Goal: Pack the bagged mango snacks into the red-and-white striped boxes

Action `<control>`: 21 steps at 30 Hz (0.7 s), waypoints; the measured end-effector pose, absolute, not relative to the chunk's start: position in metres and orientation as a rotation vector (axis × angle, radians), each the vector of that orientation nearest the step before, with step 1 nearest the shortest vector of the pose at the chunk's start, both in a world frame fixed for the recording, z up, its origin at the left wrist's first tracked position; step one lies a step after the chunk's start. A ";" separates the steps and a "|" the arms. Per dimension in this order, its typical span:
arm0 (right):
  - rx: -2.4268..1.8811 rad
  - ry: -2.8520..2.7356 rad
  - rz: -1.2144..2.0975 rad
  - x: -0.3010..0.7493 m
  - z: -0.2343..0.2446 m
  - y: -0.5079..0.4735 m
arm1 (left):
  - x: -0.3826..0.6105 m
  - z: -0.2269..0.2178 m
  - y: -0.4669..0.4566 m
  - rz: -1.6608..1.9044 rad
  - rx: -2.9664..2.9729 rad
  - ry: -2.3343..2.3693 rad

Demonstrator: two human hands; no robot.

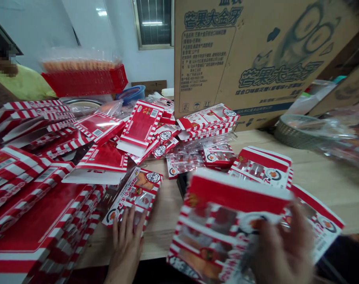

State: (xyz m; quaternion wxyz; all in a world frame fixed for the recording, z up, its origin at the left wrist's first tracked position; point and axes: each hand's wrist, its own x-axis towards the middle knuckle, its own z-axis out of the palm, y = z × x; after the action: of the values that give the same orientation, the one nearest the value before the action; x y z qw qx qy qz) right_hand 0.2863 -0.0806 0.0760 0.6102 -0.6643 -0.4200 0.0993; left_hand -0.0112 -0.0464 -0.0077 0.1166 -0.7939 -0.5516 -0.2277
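Evidently, the left hand (126,240) is resting lightly on the flat box (138,193), its fingers slightly apart and lying over the near end rather than closing round it; this is probably keeping the box steady on the worktop (161,219). Meanwhile, the right hand (286,246) is holding the raised box (207,236) above the worktop, its thumb seemingly pressing the printed front and its fingers, blurred and partly hidden, apparently clamping the right edge. That edge grip is likely leaving the red end (238,193) uncovered. At left, more boxes (57,213) are lying in a slanting stack, presumably propping one another up.

The raised box is turning its windows toward the camera, its red end pointing away from the person; its long axis seems to be running toward the body, slanting left. The flat box is lying window side up, its long axis running diagonally from near left to far right, the cartoon head (153,177) marking the far end.
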 end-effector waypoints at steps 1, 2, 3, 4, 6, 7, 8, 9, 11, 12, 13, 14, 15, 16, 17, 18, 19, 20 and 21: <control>-1.425 -0.995 0.227 0.267 0.070 -0.078 | -0.009 -0.005 -0.048 -0.776 -2.355 -1.690; -1.324 -1.054 0.244 0.251 0.065 -0.075 | -0.006 0.001 -0.050 -0.923 -2.409 -1.770; -1.202 -1.132 0.258 0.237 0.060 -0.072 | -0.002 0.009 -0.054 -1.118 -2.450 -1.870; -1.090 -1.210 0.260 0.227 0.056 -0.068 | 0.002 0.018 -0.057 -1.352 -2.471 -1.974; -0.938 -1.344 0.270 0.216 0.053 -0.061 | 0.013 0.037 -0.063 -1.879 -2.302 -2.130; -0.907 -1.393 0.269 0.215 0.054 -0.059 | 0.018 0.044 -0.064 -2.085 -2.181 -2.133; -0.905 -1.424 0.262 0.216 0.057 -0.059 | 0.023 0.050 -0.064 -2.233 -2.082 -2.082; -0.913 -1.443 0.257 0.218 0.061 -0.059 | 0.027 0.054 -0.061 -2.316 -2.039 -2.000; -0.914 -1.459 0.257 0.224 0.070 -0.064 | 0.032 0.060 -0.053 -2.362 -2.060 -1.843; -0.901 -1.461 0.267 0.227 0.076 -0.068 | 0.035 0.062 -0.048 -2.351 -2.091 -1.796; -0.880 -1.484 0.296 0.229 0.080 -0.072 | 0.038 0.065 -0.044 -2.317 -2.129 -1.775; -0.859 -1.532 0.335 0.229 0.084 -0.076 | 0.041 0.067 -0.041 -2.271 -2.154 -1.780; -0.847 -1.585 0.373 0.228 0.086 -0.081 | 0.046 0.069 -0.039 -2.223 -2.165 -1.808; -0.853 -1.626 0.403 0.224 0.086 -0.085 | 0.052 0.071 -0.039 -2.190 -2.166 -1.845; -0.876 -1.645 0.427 0.218 0.084 -0.089 | 0.059 0.072 -0.042 -2.172 -2.184 -1.871; -0.914 -1.635 0.447 0.210 0.081 -0.093 | 0.066 0.073 -0.047 -2.161 -2.235 -1.870; -0.957 -1.600 0.462 0.201 0.077 -0.096 | 0.072 0.072 -0.053 -2.154 -2.305 -1.851; -0.994 -1.554 0.477 0.192 0.072 -0.099 | 0.077 0.071 -0.060 -2.141 -2.387 -1.810; -1.009 -1.520 0.495 0.183 0.067 -0.101 | 0.079 0.069 -0.067 -2.114 -2.444 -1.782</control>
State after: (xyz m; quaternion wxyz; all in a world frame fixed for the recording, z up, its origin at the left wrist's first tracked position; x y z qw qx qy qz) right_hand 0.1834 -0.1015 0.0669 0.5858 -0.4326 -0.6518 0.2121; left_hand 0.0791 -0.0673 0.0688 -0.2709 -0.6376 -0.4648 -0.5514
